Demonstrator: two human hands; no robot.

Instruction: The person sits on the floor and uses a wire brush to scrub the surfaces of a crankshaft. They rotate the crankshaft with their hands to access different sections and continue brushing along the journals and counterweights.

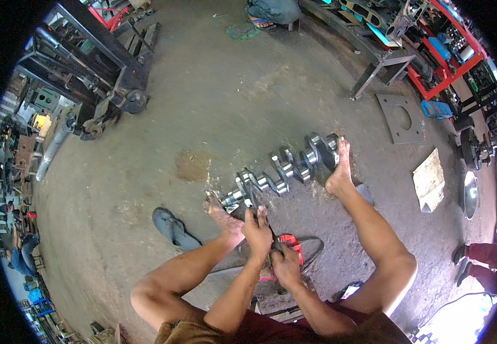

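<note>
two hands (258, 233) (287, 268), one dark object (276, 245), one crankshaft (284, 169)

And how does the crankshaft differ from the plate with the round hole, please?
Shape: the crankshaft is long and many-lobed, while the plate is flat, four-sided and pierced by one large hole. Surface: the crankshaft has bright, shiny sections; the plate looks dull grey. Place: the crankshaft lies between the person's feet; the plate lies apart, farther right, touched by nobody. Both rest on the floor and look like metal.
</note>
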